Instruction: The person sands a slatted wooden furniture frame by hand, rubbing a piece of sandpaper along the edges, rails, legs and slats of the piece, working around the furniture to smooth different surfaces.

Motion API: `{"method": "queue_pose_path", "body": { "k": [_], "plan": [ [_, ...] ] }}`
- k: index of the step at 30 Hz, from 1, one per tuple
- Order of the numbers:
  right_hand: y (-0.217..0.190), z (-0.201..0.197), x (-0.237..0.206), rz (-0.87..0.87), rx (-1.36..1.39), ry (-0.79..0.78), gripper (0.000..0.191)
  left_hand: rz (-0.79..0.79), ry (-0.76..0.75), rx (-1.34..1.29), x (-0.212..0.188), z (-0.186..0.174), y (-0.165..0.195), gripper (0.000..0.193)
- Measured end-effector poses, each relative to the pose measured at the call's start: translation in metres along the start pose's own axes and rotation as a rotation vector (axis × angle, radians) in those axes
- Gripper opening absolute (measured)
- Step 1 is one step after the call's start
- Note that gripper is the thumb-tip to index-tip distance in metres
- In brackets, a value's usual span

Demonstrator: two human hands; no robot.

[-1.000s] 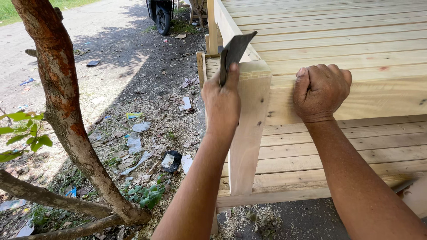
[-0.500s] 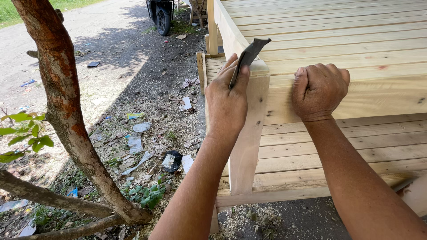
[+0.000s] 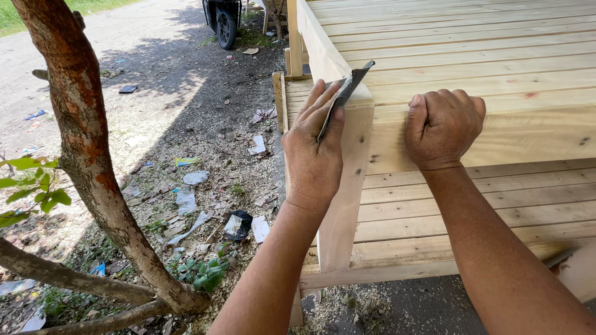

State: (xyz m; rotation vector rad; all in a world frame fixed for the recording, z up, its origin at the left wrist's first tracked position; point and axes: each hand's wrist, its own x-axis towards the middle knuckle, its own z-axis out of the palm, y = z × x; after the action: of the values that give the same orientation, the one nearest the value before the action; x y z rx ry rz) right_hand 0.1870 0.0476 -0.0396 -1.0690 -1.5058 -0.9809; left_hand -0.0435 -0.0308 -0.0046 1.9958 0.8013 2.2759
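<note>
Both hands (image 3: 313, 155) (image 3: 442, 127) against pale wooden frame (image 3: 496, 139)

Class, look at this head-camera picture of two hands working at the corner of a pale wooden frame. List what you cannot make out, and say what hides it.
- Left hand: its palm and the lower part of the dark sheet it presses to the post are hidden by the hand itself.
- Right hand: a closed fist on the rail; whether it holds anything is hidden by the fingers.
- Vehicle: cut off by the top edge.
- Ground litter: too small to identify.
</note>
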Motion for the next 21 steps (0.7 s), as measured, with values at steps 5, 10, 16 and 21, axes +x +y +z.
{"method": "queue_pose_path", "body": {
  "k": [5,10,16,21],
  "plan": [
    [0.0,-0.001,0.002,0.005,0.007,0.003,0.036,-0.53,-0.166,0.124,0.042,0.015,-0.021,0.036],
    [0.0,-0.002,0.001,-0.003,0.014,0.012,0.035,-0.557,-0.149,0.03,0.038,0.012,-0.02,0.042],
    [0.003,-0.001,-0.001,0.003,0.015,0.002,0.033,-0.615,-0.128,-0.039,0.019,0.008,-0.015,0.045],
    [0.002,-0.002,0.0,0.017,0.018,-0.005,0.034,-0.669,-0.147,0.005,0.04,0.018,-0.03,0.049]
  ]
}}
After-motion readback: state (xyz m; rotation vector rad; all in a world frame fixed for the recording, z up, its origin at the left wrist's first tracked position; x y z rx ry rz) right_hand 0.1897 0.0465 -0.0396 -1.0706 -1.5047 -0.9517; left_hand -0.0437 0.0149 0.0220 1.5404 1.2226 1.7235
